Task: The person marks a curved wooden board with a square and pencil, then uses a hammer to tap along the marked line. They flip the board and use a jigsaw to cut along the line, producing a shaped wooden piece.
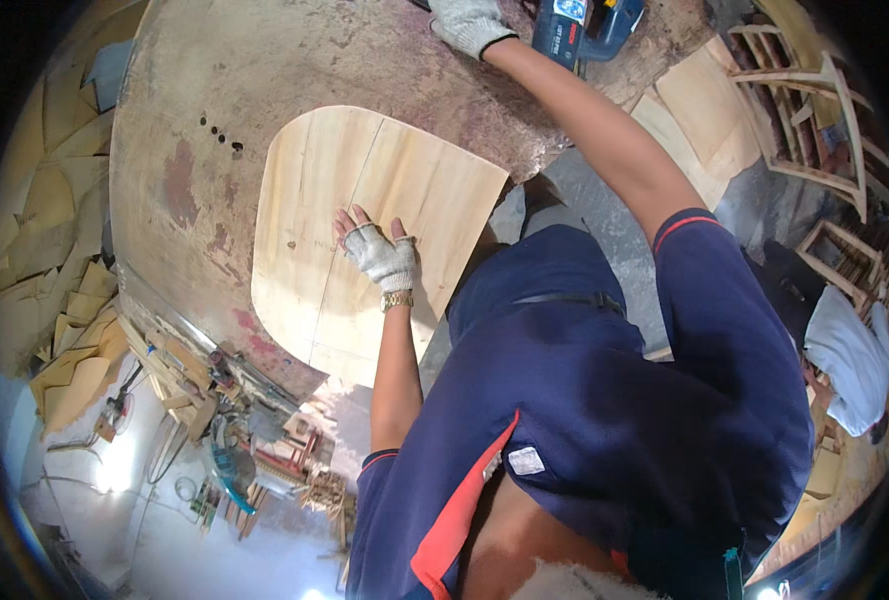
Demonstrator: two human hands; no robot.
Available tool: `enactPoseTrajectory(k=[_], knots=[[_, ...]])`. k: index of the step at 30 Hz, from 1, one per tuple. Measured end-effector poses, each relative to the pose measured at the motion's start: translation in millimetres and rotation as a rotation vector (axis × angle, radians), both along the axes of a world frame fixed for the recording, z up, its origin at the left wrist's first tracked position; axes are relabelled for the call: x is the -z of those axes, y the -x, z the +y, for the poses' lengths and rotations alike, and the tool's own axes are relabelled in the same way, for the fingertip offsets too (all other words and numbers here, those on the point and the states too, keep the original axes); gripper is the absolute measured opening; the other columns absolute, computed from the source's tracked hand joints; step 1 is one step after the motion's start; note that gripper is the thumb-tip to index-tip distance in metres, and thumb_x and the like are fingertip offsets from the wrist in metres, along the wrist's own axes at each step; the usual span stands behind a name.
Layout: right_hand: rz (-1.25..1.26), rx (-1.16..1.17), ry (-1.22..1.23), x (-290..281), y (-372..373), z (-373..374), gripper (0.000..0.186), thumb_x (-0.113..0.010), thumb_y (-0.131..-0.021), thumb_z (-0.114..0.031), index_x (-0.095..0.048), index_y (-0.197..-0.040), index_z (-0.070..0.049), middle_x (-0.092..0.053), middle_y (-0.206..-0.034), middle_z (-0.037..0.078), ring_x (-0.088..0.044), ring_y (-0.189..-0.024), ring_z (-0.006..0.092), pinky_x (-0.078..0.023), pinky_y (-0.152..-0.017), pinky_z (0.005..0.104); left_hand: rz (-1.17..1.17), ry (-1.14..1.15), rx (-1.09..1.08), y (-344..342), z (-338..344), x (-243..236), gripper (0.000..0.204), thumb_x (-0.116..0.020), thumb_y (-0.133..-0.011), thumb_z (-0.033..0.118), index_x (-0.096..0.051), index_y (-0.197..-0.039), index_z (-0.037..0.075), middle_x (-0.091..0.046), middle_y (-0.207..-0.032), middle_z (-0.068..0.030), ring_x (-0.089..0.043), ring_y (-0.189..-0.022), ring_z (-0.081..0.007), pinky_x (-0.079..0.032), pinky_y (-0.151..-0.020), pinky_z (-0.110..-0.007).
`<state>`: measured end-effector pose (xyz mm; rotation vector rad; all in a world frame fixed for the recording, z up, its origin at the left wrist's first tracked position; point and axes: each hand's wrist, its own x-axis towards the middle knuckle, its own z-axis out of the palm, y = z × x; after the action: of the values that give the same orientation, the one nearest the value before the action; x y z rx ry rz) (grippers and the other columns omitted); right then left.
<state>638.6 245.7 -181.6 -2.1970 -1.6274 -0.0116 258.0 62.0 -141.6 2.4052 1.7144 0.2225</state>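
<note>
A pale wooden panel (424,190) with rounded corners and a thin line along it lies on the stained worktable (184,110). My left hand (379,255), in a whitish fingerless glove, rests flat on the panel with its fingers spread. A gold-coloured watch circles that wrist. My right arm stretches to the far side of the table, where my gloved right hand (469,25) is partly cut off by the upper edge. A dark thing shows by its fingers, too little of it to name. Just right of that hand lies a blue jigsaw (586,35), apart from it.
Thin wood offcuts (74,300) are heaped along the left. Scraps and tools, one a teal-handled tool (229,470), lie below the table's near left edge. Wooden frames (804,110) stand at the right, near a person in a light blue garment (849,350).
</note>
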Motion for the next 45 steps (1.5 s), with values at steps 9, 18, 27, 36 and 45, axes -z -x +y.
enactPoseTrajectory(k=[9,18,27,36,45], knots=[[1.037,-0.226,0.448,-44.7,-19.5,-119.7,0.040,-0.061,-0.098,-0.037,-0.059,-0.111,0.001,-0.067,-0.088,0.022,-0.067,-0.083,0.0405,-0.051,-0.077,0.0492,0.160,0.035,0.000,4.4,-2.2,0.4,0.085,-0.060,-0.095,0.039,-0.020,-0.164,0.008,-0.012,-0.168,-0.0290,-0.010,-0.156,-0.0455,-0.004,-0.121,-0.067],[1.089,-0.063,0.663,-63.1,28.5,-221.9,0.041,-0.053,-0.104,-0.040,-0.058,-0.117,-0.002,-0.064,-0.083,0.025,-0.064,-0.085,0.0483,-0.049,-0.077,0.0532,0.197,0.067,-0.001,6.9,-2.3,0.4,0.085,-0.058,-0.096,0.041,-0.018,-0.164,0.007,-0.012,-0.169,-0.0282,-0.009,-0.157,-0.0448,-0.004,-0.122,-0.065],[1.054,-0.123,0.662,-67.0,30.1,-211.2,0.039,-0.052,-0.103,-0.041,-0.058,-0.109,-0.004,-0.063,-0.084,0.027,-0.064,-0.088,0.0487,-0.048,-0.075,0.0549,0.153,0.071,0.017,12.7,-2.1,4.1,0.088,-0.062,-0.093,0.040,-0.019,-0.164,0.010,-0.010,-0.169,-0.0283,-0.007,-0.157,-0.0468,-0.003,-0.121,-0.066],[1.055,-0.045,0.721,-68.7,38.1,-212.0,0.041,-0.051,-0.103,-0.042,-0.059,-0.114,-0.003,-0.064,-0.088,0.028,-0.064,-0.091,0.0493,-0.048,-0.078,0.0551,0.146,0.077,0.005,14.7,-2.2,6.9,0.086,-0.062,-0.093,0.041,-0.021,-0.164,0.011,-0.011,-0.168,-0.0286,-0.007,-0.157,-0.0469,-0.003,-0.121,-0.067],[0.987,-0.099,0.802,-71.1,38.1,-219.5,0.043,-0.050,-0.104,-0.043,-0.059,-0.120,-0.004,-0.067,-0.094,0.029,-0.064,-0.096,0.0501,-0.049,-0.082,0.0555,0.174,0.059,0.022,9.3,-1.5,2.3,0.084,-0.061,-0.095,0.034,-0.020,-0.163,0.008,-0.013,-0.168,-0.0290,-0.010,-0.156,-0.0456,-0.005,-0.122,-0.065]])
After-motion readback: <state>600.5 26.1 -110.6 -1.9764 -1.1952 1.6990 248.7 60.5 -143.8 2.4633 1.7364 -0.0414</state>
